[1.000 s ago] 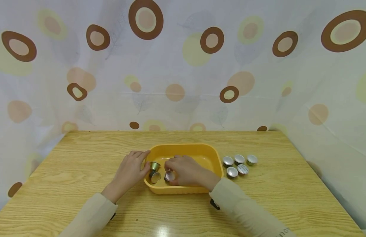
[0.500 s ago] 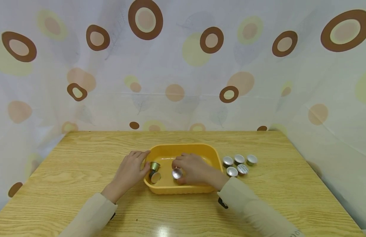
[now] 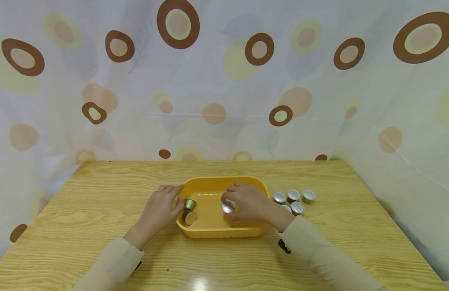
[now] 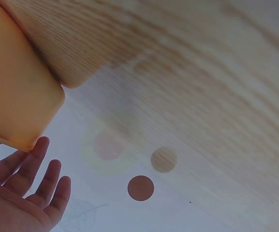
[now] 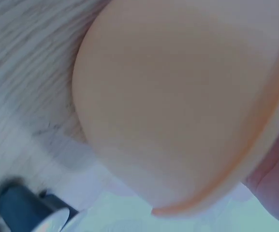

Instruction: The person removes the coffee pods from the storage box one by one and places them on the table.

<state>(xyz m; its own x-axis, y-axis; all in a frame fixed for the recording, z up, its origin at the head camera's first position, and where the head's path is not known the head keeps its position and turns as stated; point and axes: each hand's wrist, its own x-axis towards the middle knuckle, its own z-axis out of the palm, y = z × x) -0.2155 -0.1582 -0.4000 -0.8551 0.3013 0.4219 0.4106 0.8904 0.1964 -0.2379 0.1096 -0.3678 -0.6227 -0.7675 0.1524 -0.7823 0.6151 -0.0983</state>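
Note:
My right hand [image 3: 247, 202] pinches a coffee capsule [image 3: 228, 207] with a shiny silver lid over the right part of a yellow plastic tray [image 3: 224, 233]. Its fingertips are partly hidden in the head view. With thumb and fingers, my left hand [image 3: 159, 212] holds the tray's left rim; in the left wrist view the fingers of the left hand [image 4: 23, 188] reach the rim's corner. Inside the tray, near that hand, lie a green-gold capsule [image 3: 190, 203] and a dark capsule [image 3: 190, 218] with a pale lid, both tipped on their sides.
Right of the tray several capsules stand lid up on the wooden table [image 3: 111, 194], among them a silver-lidded one [image 3: 308, 195] and one with a printed lid [image 3: 297, 207]. My right forearm partly covers one. A patterned cloth [image 3: 209, 81] hangs behind the table.
Gripping the silver-lidded capsule, my right hand has moved rightward and slightly back inside the tray, away from the two capsules at the left. The left hand has stayed at the rim.

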